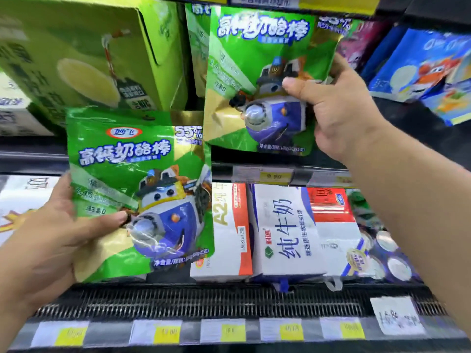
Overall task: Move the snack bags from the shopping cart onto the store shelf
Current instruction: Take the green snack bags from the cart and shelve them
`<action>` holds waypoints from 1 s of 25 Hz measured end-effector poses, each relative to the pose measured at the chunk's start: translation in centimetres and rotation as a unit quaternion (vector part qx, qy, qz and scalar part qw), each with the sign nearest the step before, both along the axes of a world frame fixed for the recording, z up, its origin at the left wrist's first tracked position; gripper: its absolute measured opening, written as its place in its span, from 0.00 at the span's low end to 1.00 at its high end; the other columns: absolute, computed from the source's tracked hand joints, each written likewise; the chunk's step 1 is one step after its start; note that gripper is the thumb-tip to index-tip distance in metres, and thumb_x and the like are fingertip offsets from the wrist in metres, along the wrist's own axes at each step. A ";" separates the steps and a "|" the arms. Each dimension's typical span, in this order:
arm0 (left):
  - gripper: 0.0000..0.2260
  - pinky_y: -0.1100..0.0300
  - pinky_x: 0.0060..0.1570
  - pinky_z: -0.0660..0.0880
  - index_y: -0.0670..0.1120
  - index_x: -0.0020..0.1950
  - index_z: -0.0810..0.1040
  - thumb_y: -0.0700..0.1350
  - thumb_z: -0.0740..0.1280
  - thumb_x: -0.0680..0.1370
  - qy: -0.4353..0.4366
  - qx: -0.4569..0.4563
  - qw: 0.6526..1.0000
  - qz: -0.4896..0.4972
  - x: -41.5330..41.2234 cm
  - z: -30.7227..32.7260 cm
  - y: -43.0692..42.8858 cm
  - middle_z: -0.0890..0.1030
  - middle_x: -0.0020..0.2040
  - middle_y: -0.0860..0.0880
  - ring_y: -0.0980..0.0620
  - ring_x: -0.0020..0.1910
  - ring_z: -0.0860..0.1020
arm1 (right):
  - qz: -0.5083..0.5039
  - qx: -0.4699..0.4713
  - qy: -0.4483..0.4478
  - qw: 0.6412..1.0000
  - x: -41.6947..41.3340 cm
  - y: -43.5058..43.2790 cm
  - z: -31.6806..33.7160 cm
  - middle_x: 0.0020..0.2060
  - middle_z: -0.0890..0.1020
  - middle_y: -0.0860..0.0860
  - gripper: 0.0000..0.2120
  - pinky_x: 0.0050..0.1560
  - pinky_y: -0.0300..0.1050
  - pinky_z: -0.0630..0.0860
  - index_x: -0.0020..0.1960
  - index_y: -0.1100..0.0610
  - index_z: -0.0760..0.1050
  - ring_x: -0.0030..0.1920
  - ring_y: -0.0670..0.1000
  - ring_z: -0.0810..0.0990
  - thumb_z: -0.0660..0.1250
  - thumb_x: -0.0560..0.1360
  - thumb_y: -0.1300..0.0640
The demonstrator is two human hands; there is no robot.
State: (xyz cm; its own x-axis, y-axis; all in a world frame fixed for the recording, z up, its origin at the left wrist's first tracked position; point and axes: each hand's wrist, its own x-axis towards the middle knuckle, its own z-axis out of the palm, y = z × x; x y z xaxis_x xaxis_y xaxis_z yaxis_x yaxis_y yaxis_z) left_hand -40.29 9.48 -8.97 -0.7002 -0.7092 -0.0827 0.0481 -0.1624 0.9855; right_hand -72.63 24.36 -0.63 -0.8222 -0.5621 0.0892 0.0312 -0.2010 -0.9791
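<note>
Head view shows the right hand [339,110] gripping a green snack bag [257,80] at the upper shelf's [280,171] front edge, mid-placement, while the left hand [51,233] grips the second bag [142,189] lower, likely to be shelved next.

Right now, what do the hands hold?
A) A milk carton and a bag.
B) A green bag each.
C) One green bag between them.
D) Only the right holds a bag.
B: the left hand grips the lower bag by its left edge, the right hand grips the upper bag by its right edge.
</note>
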 end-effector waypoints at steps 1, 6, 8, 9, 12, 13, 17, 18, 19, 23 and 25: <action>0.31 0.50 0.38 0.84 0.54 0.63 0.76 0.27 0.69 0.66 -0.014 0.023 0.999 0.027 -1.4 1.5 0.7 0.87 0.52 0.52 0.50 0.48 0.87 | -0.005 0.002 0.006 1.000 -0.4 -0.5 0.2 0.49 0.84 0.58 0.17 0.54 0.64 0.79 0.51 0.57 0.76 0.53 0.63 0.84 0.70 0.68 0.74; 0.29 0.66 0.33 0.81 0.56 0.52 0.82 0.22 0.65 0.68 0.000 0.064 0.998 0.011 -3.0 0.5 1.2 0.87 0.40 0.57 0.59 0.36 0.86 | -0.025 -0.012 0.008 1.000 -2.2 -1.7 0.9 0.47 0.84 0.59 0.17 0.48 0.65 0.81 0.50 0.59 0.75 0.49 0.65 0.84 0.70 0.68 0.75; 0.36 0.69 0.29 0.79 0.51 0.61 0.78 0.29 0.76 0.56 -0.036 0.097 0.995 0.013 -2.7 0.0 0.3 0.87 0.35 0.56 0.61 0.32 0.84 | -0.021 -0.028 0.012 0.999 -2.5 -2.3 1.2 0.48 0.84 0.60 0.17 0.47 0.64 0.82 0.52 0.59 0.75 0.48 0.64 0.85 0.70 0.67 0.75; 0.40 0.69 0.28 0.79 0.50 0.63 0.78 0.31 0.79 0.53 -0.053 0.104 0.993 0.012 -2.6 0.0 0.3 0.86 0.34 0.55 0.61 0.31 0.84 | -0.025 -0.033 0.020 0.999 -2.5 -2.6 1.1 0.48 0.84 0.59 0.18 0.47 0.63 0.82 0.52 0.59 0.75 0.48 0.63 0.85 0.70 0.67 0.74; 0.32 0.67 0.31 0.80 0.59 0.46 0.85 0.20 0.64 0.68 -0.053 0.069 0.995 0.048 -1.9 0.1 1.4 0.87 0.38 0.55 0.59 0.34 0.86 | -0.048 -0.028 0.056 0.997 -2.1 -4.2 0.5 0.48 0.84 0.58 0.18 0.49 0.62 0.82 0.51 0.58 0.75 0.48 0.61 0.85 0.71 0.64 0.72; 0.35 0.68 0.31 0.80 0.60 0.44 0.85 0.19 0.60 0.71 -0.054 0.075 0.995 0.044 -1.4 0.5 2.1 0.87 0.39 0.55 0.58 0.35 0.86 | -0.056 -0.020 0.079 0.995 -1.8 -4.9 0.1 0.48 0.85 0.58 0.19 0.50 0.61 0.82 0.52 0.58 0.75 0.49 0.60 0.85 0.72 0.63 0.70; 0.29 0.49 0.38 0.84 0.57 0.54 0.82 0.25 0.64 0.66 -0.025 0.144 0.989 0.007 -0.3 0.1 2.2 0.88 0.49 0.44 0.46 0.42 0.87 | -0.080 0.082 0.201 0.973 -0.7 -6.9 -1.5 0.56 0.81 0.53 0.30 0.61 0.41 0.76 0.67 0.61 0.68 0.55 0.50 0.81 0.73 0.68 0.63; 0.29 0.48 0.39 0.84 0.56 0.54 0.82 0.26 0.64 0.65 -0.033 0.147 0.989 0.003 -0.3 0.0 1.9 0.87 0.50 0.43 0.45 0.42 0.87 | -0.080 0.122 0.224 0.963 -0.5 -6.9 -2.1 0.59 0.78 0.53 0.35 0.62 0.36 0.73 0.72 0.60 0.63 0.58 0.49 0.78 0.73 0.69 0.62; 0.29 0.49 0.40 0.84 0.57 0.53 0.82 0.26 0.65 0.65 -0.037 0.138 0.990 0.009 -0.6 0.2 2.0 0.87 0.51 0.43 0.45 0.43 0.87 | -0.081 0.158 0.241 0.954 -0.4 -6.8 -2.7 0.63 0.76 0.53 0.39 0.61 0.31 0.69 0.74 0.60 0.58 0.61 0.49 0.76 0.74 0.70 0.61; 0.28 0.52 0.41 0.84 0.57 0.53 0.82 0.26 0.65 0.65 -0.023 0.137 0.990 -0.010 -1.4 0.5 2.1 0.87 0.51 0.43 0.45 0.44 0.87 | -0.089 0.222 0.240 0.941 -0.2 -6.0 -4.7 0.67 0.70 0.53 0.43 0.50 0.17 0.60 0.76 0.62 0.52 0.62 0.44 0.68 0.74 0.71 0.58; 0.29 0.54 0.40 0.84 0.58 0.52 0.82 0.27 0.66 0.64 -0.023 0.137 0.990 -0.019 -1.7 0.8 2.1 0.87 0.51 0.43 0.46 0.44 0.87 | -0.095 0.245 0.245 0.933 -0.3 -6.4 -4.7 0.68 0.69 0.54 0.41 0.50 0.21 0.60 0.75 0.61 0.52 0.61 0.45 0.67 0.73 0.73 0.57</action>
